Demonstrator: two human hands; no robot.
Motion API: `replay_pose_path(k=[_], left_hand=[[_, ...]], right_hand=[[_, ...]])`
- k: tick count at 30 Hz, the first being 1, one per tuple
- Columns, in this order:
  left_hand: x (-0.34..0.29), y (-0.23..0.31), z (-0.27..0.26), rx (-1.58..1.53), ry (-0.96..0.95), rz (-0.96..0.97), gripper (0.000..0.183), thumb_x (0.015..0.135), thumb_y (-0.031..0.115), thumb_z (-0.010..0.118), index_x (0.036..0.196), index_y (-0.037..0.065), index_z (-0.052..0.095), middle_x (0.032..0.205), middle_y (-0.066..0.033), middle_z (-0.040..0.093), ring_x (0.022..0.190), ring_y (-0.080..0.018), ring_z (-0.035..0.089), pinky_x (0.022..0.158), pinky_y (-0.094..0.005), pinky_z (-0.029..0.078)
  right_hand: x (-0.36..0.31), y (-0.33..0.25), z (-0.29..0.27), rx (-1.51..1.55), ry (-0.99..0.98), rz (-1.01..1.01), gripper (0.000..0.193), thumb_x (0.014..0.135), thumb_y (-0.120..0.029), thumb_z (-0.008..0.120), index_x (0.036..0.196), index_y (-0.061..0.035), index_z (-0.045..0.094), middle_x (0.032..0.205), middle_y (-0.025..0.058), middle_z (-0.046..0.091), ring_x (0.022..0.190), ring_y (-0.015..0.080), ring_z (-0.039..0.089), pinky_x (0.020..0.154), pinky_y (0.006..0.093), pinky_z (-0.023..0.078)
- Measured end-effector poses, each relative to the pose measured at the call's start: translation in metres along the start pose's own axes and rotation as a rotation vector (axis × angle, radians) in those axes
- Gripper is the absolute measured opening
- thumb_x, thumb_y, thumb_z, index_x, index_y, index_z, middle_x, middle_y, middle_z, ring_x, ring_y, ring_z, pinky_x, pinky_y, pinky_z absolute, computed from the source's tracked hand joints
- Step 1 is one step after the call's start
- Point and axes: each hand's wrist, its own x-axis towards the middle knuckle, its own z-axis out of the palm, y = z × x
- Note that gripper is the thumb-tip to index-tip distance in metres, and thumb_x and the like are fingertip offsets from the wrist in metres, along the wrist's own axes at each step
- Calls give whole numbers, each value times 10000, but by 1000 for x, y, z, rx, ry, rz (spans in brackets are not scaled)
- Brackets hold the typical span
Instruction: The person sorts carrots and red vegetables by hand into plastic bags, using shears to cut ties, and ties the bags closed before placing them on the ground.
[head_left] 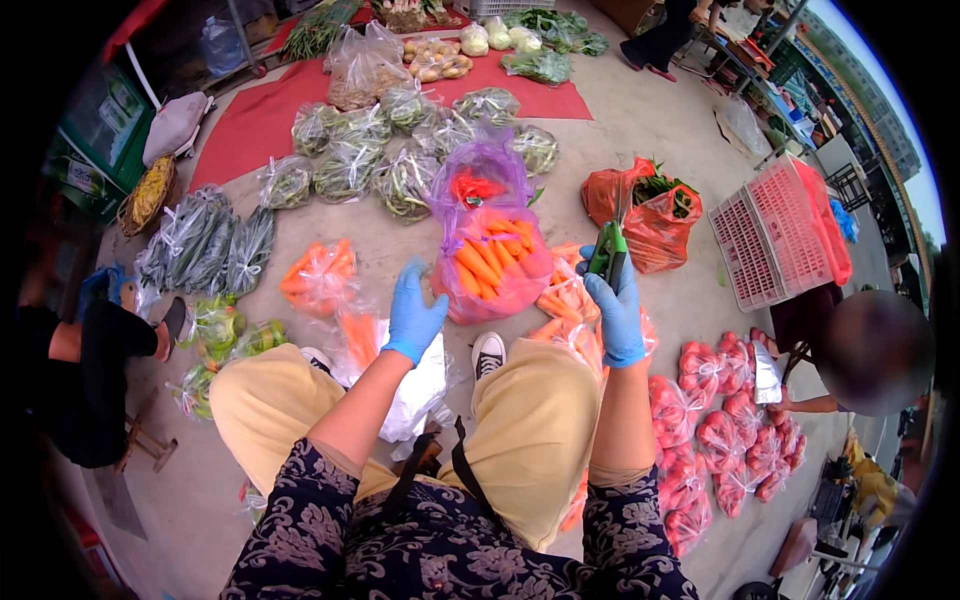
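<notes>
My left hand [416,316], in a blue glove, has its thumb and fingers apart and holds nothing. It is just left of an open purple plastic bag [476,165] with loose carrots [490,260] in its lower part. Some red produce [475,187] shows in the upper part of the bag. My right hand [617,315], also blue-gloved, is closed around green-handled scissors [607,250], their blades pointing away from me. Below and beside this hand lie clear bags of carrots [568,302]. More bagged carrots [320,280] lie to the left, with a white plastic bag [415,390] between my legs.
Bagged green vegetables [350,165] lie ahead, near a red mat [245,120]. At right are an orange bag of greens [650,215], a pink crate [765,235] and several bags of red produce [720,440]. People sit on both sides; the right one's hand [800,404] is near those bags.
</notes>
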Motion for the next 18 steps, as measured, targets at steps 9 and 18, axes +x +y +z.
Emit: replay_pose_path(k=[9,18], left_hand=[[83,42,85,612,-303,313,697,648,237,670,1232,21,356,1320,-208,293,1208,-329,308,976,-427,270],[169,-16,153,721,-276,502,585,665,281,662,1176,78,464,1228,-154,423,1119,-280,406,907,-441,307]], right_hand=[[25,66,-33,455,-211,557,460,767,-129,493,1190,29,405,1044,114,524,893,197,544,812,343,455],[78,142,-16,66,-75,1049,354,770,-188,513,1066,2,475,982,97,543,818,187,539,674,319,473]])
